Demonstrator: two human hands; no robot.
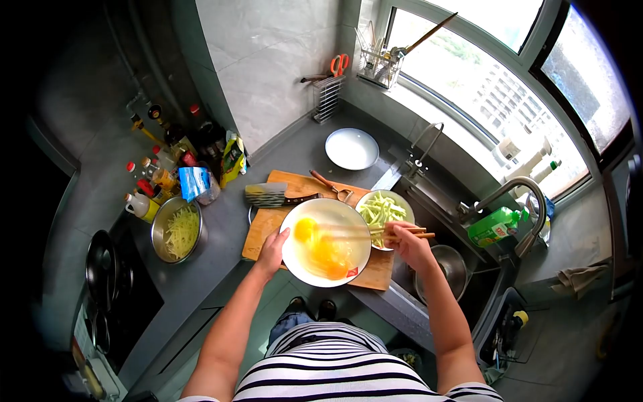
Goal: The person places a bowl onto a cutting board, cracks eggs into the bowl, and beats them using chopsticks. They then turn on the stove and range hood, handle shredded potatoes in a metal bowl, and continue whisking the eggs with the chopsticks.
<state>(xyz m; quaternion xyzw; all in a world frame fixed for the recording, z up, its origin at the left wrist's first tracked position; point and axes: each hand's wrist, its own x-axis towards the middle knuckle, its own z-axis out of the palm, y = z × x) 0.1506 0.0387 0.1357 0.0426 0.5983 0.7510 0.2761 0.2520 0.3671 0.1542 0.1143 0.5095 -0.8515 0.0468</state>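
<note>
My left hand (272,250) grips the left rim of a white bowl (335,209), tilted above the wooden cutting board (258,240). Inside lie eggs (333,258), partly broken up, with one rounder yolk at the upper left. Wooden chopsticks (423,233) are pinched in my right hand (410,245); their front ends blur over the egg. Behind that hand, a bowl of pale green strips (383,209) rests partly on the board. A cleaver (266,195) and a peeler with a brown handle (325,179) lie beyond the egg bowl.
At left, a metal bowl (157,231) holds yellowish shreds, near several bottles (161,175) and a stove with a black pan (102,271). A white plate (351,149) sits at the back. The sink (429,204) with faucet (522,184) and green detergent bottle (494,228) is at right.
</note>
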